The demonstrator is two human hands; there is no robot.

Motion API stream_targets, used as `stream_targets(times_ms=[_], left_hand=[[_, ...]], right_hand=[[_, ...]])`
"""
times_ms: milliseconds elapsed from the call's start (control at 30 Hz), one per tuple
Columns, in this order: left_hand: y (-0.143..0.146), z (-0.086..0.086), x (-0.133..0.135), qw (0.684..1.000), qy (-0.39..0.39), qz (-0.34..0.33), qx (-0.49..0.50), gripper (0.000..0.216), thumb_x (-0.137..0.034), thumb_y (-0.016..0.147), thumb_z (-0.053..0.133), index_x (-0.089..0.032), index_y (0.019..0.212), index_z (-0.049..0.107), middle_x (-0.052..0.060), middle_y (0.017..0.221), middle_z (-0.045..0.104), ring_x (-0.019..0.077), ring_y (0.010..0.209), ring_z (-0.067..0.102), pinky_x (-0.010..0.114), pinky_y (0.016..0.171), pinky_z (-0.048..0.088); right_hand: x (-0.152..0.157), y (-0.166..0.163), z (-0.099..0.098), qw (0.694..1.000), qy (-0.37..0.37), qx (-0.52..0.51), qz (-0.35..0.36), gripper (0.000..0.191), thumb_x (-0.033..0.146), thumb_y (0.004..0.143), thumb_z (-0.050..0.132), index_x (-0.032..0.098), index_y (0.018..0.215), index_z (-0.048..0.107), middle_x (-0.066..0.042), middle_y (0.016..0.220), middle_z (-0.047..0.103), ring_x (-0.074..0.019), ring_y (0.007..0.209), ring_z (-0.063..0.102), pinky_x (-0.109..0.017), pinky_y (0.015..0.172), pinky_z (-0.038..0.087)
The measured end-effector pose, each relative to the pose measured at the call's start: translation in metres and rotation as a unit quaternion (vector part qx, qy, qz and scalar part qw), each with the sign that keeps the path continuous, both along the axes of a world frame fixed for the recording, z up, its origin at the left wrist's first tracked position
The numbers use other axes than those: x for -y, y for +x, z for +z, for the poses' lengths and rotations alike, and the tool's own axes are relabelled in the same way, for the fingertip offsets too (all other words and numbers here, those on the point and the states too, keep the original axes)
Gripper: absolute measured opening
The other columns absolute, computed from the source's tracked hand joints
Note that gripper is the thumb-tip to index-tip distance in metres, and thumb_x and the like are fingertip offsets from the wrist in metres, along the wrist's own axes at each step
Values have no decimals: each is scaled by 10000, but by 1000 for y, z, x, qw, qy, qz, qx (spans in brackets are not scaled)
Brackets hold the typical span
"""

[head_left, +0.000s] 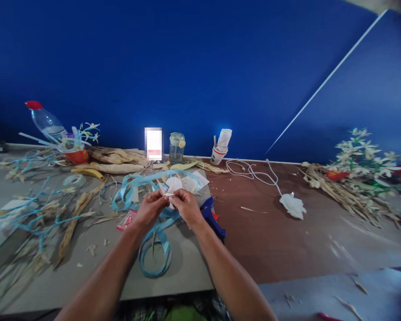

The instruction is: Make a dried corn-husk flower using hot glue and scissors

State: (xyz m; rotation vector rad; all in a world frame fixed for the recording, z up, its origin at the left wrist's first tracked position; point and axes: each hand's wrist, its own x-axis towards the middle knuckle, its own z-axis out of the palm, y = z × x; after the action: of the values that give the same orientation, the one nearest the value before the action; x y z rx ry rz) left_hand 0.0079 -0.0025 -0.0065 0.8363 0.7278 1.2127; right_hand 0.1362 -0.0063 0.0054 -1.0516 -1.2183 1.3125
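Over the front part of the table [247, 249], two bare hands are meeting and working close together. The left hand [153, 206] and the right hand [187, 206] are both pinching a small pale piece [169, 195] between thumb and fingers. Each grip is closing narrowly on it — what the piece is made of, I cannot tell. A white disc [173, 183] is showing just beyond the fingertips; whether it is touching the piece is unclear.

Blue ribbon [165, 245] is looping around and beneath the hands. A red packet [127, 220] is lying just beside the left wrist, and a blue glue gun [214, 218] is resting just beside the right forearm.

Farther left, blue twigs [42, 225] are spreading over the table, with a tape roll [74, 180] lying near them. Behind these, a red pot [76, 157] is holding small flowers, and a red-capped bottle [48, 122] is leaning to the left. Dry husks [116, 156] are stretching along the back.

A lidded jar [177, 151] and a cup [219, 154] are standing before the blue wall [200, 67] — the cup is holding a white roll [224, 137]. To the right, a white cable [270, 179] is curling down to a white bundle [293, 206], and a heap of white flowers [361, 149] is lying at the far right.
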Motion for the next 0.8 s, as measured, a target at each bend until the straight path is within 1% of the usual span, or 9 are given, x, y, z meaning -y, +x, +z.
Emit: stream_targets(times_ms=[167, 300, 400, 467, 533, 633, 700, 800], left_hand=[[1, 5, 2, 1000, -4, -17, -13, 153, -214, 618, 760, -112, 710, 694, 13, 601, 611, 104, 566, 539, 220, 598, 448], [0, 6, 2, 999, 2, -39, -32, 192, -249, 613, 770, -112, 728, 700, 32, 635, 648, 129, 597, 578, 243, 621, 465], [-2, 2, 1, 998, 21, -46, -49, 189, -264, 638, 757, -127, 756, 703, 33, 662, 667, 153, 653, 611, 256, 646, 476], [-3, 0, 0, 998, 25, -42, -48, 181, -266, 641, 756, -130, 748, 700, 30, 654, 670, 149, 637, 609, 253, 630, 477], [-3, 0, 0, 998, 18, -44, -38, 177, -264, 629, 763, -124, 714, 696, 33, 634, 668, 138, 595, 596, 250, 607, 476], [-4, 3, 1, 999, -4, -50, -19, 178, -237, 593, 781, -109, 681, 695, 44, 624, 671, 128, 564, 591, 246, 594, 479], [-4, 4, 1, 999, -31, -37, -4, 170, -199, 578, 786, -109, 690, 696, 40, 634, 677, 120, 560, 595, 239, 594, 485], [-5, 3, 1, 997, -67, -7, 23, 160, -159, 557, 791, -122, 668, 681, 12, 597, 661, 113, 532, 593, 239, 581, 498]], right_hand=[[1, -1, -1, 1000, -11, 17, 6, 142, 291, 665, 545, 180, 586, 507, 73, 470, 410, -69, 462, 314, -202, 441, 237], [1, -1, -2, 999, -27, 16, 18, 151, 278, 663, 534, 180, 559, 486, 78, 449, 389, -62, 441, 292, -204, 426, 208], [1, -1, -2, 998, -50, -17, 40, 141, 277, 647, 531, 182, 558, 477, 85, 438, 362, -56, 423, 270, -206, 418, 185], [1, -1, 0, 995, -68, -48, 54, 129, 271, 629, 534, 181, 556, 477, 86, 433, 360, -52, 416, 269, -202, 417, 188], [2, 1, 4, 991, -84, -80, 71, 120, 258, 605, 548, 178, 545, 481, 78, 436, 389, -52, 418, 293, -197, 419, 204], [1, 7, 12, 981, -109, -131, 96, 129, 238, 574, 589, 171, 528, 489, 65, 452, 426, -48, 420, 307, -191, 418, 211], [0, 14, 17, 975, -116, -161, 103, 156, 239, 563, 627, 165, 525, 495, 55, 480, 452, -44, 422, 305, -193, 420, 215], [-3, 26, 22, 967, -106, -202, 112, 199, 265, 562, 670, 163, 546, 499, 36, 549, 493, -45, 437, 309, -204, 437, 244]])
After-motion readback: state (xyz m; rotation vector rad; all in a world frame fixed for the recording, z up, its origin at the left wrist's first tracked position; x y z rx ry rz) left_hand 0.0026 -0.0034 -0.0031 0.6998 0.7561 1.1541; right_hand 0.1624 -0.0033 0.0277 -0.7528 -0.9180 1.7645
